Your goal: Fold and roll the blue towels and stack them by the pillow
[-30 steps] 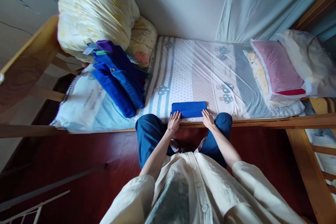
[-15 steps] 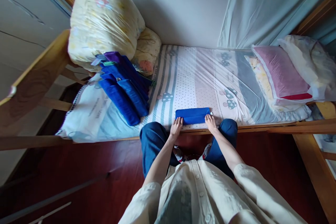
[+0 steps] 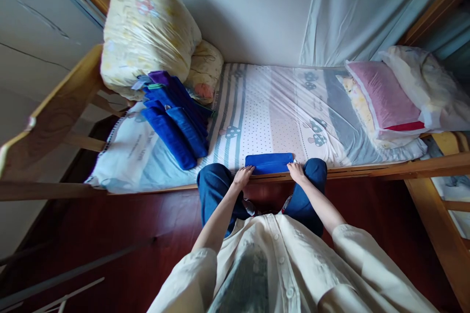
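Note:
A folded blue towel [image 3: 270, 161] lies flat at the front edge of the bed, between my knees. My left hand [image 3: 243, 175] is at its near left corner, fingers curled over the edge. At the near right corner my right hand [image 3: 295, 172] grips the cloth in the same way, with a small white tag beside it. Farther left on the bed, a pile of folded and rolled blue towels [image 3: 171, 132] rests, with a purple one at its far end.
A big yellow quilt bundle [image 3: 150, 34] stands behind the towel pile. Pink bedding [image 3: 387, 93] sits at the right end of the patterned mattress [image 3: 253, 107]. A wooden rail [image 3: 396, 168] runs along the front, and a curtain [image 3: 341, 14] hangs at the back right.
My fingers lay on top of the blue towel earlier; now they curl at its near corners. The crease across the towel no longer shows. The view has shifted slightly.

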Tool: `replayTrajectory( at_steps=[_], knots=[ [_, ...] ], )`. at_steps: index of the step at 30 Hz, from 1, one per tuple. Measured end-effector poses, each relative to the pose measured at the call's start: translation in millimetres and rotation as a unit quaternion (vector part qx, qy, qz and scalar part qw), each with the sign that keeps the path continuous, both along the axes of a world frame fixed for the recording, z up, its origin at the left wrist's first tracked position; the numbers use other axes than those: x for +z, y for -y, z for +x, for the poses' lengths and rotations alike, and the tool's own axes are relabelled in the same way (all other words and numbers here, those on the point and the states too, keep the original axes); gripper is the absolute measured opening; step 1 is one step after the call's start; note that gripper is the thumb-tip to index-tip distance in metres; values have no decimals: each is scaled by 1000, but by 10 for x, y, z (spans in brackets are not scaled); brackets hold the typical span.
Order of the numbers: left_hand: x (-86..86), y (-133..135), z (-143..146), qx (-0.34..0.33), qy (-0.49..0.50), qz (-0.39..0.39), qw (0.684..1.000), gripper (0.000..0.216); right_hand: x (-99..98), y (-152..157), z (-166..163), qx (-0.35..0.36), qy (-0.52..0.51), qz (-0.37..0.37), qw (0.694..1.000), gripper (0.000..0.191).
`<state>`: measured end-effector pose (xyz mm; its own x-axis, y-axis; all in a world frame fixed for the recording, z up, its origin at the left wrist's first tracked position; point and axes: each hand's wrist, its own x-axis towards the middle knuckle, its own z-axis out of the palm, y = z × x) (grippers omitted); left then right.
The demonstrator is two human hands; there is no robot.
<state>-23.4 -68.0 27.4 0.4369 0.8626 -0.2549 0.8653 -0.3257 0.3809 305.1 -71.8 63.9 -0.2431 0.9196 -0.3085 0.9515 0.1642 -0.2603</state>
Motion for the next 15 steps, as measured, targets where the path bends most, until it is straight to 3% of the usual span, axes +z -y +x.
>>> replayTrajectory(
  at_steps=[4, 8, 11, 15],
  knots=[
    [51, -36, -59, 81, 49, -10, 995, 65, 21, -87, 102, -48, -28, -15, 998, 47],
    [94, -55, -85, 177, 112, -19, 978, 62, -26, -194, 139, -173, -186, -27, 967, 41],
    [131, -97, -57, 267, 150, -49, 951, 53, -88, -271, 138, -214, -231, -20, 949, 38],
    [156, -179, -3, 376, 237, -86, 892, 44, -184, -357, 130, -252, -247, -9, 936, 37]
  ],
)
